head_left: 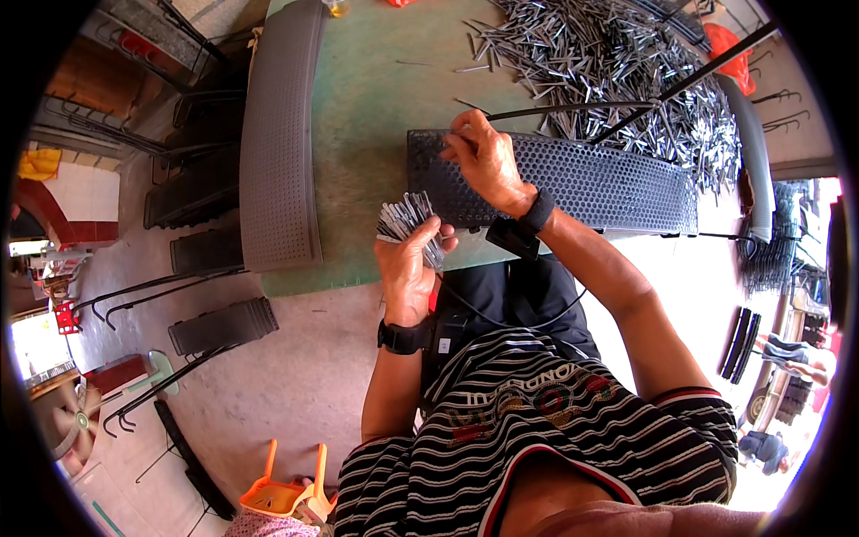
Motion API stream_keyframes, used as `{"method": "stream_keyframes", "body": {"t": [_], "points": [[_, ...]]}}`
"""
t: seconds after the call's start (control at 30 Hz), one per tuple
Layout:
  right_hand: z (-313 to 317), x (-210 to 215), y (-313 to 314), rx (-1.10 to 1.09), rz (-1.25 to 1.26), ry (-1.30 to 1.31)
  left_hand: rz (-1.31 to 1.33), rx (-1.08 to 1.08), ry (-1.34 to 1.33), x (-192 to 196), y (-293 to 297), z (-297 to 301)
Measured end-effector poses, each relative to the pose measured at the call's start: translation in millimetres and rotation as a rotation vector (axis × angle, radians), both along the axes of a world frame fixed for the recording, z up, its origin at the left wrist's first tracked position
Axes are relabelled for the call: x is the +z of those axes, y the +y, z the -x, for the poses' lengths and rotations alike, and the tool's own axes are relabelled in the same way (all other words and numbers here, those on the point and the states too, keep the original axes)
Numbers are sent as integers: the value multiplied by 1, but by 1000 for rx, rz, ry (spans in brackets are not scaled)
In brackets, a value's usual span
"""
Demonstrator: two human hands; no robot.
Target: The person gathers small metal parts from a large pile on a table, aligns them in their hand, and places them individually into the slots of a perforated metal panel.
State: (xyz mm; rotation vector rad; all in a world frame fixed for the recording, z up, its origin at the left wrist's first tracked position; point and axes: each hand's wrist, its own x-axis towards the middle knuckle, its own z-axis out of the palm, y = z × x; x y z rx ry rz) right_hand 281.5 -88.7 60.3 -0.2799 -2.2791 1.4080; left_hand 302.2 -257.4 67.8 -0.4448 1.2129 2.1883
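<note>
Far left, off the table: black bent rods and dark panels on the concrete floor, an orange stool lower down. Nothing of mine there.

On the green table, left edge, a grey perforated panel lies lengthwise, untouched.

My left hand sits at the near table edge, closed round a bundle of short metal pins, fanned out above the fist. They look light, stiff and slick, likely to slide from a loose hold. Best gripped low across the shafts, with the tips free for picking.

Just right of it, the black perforated panel lies flat across the table in front of me. It seems rigid and thin, with open holes all over.

My right hand rests on the panel's left end, fingertips pinched at its top corner. Whether a single pin is between them I cannot tell; it is too small to see. The bundle is near, below and left of that pinch.

Right and beyond: a big loose heap of the same pins, two long black rods crossing it. Far right, racks of dark parts.
</note>
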Motion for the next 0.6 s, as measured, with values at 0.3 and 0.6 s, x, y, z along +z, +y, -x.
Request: {"method": "stream_keyframes", "body": {"t": [0.3, 0.6], "points": [[-2, -1, 2, 57, -610, 121, -20, 20, -9, -2, -3, 1], [-25, 31, -9, 227, 320, -329, -39, 26, 31, -3, 2, -3]]}}
